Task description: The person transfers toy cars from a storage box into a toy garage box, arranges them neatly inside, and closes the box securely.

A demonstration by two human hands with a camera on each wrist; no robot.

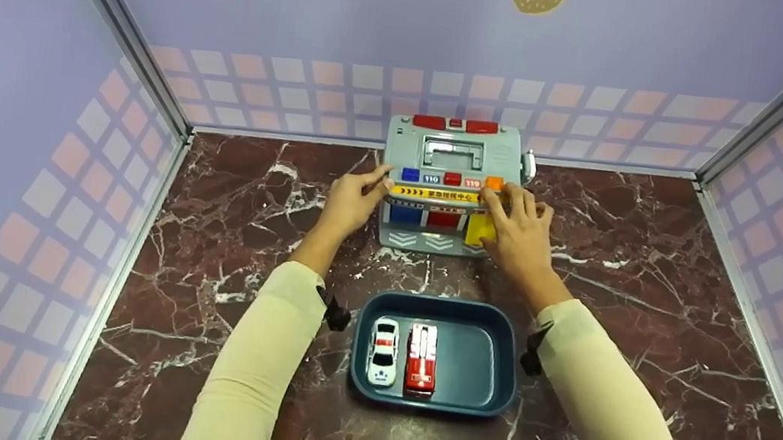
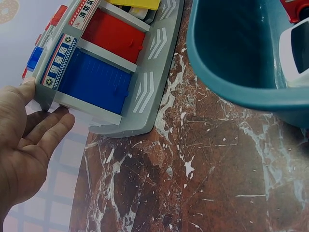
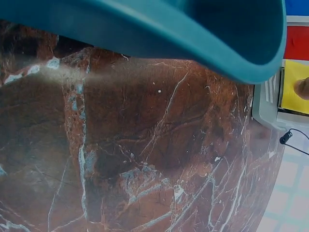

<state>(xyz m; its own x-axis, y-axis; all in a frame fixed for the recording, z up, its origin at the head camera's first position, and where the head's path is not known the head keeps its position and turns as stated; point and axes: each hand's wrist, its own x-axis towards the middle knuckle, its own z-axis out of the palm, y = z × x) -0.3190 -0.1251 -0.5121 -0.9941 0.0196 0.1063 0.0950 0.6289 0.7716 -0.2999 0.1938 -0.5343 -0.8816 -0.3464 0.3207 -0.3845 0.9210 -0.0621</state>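
A grey toy rescue station (image 1: 452,160) stands against the back wall, with blue, red and yellow garage doors. My left hand (image 1: 352,203) touches its left side; in the left wrist view the thumb lies at the sign's corner, and the other fingers stretch along the side wall. My right hand (image 1: 521,237) is at the right front, fingers near the orange button (image 1: 493,183). A fingertip (image 3: 302,89) presses the yellow door (image 3: 292,82), which tilts outward with a dark gap beneath it. The blue door (image 2: 96,79) and red door (image 2: 113,36) are down.
A dark teal tray (image 1: 480,406) stands in front of the station, between my forearms. In its left half lie a white toy police car (image 1: 381,370) and a red toy fire truck (image 1: 421,371). Patterned walls (image 1: 610,52) enclose the dark red marbled table (image 1: 231,229).
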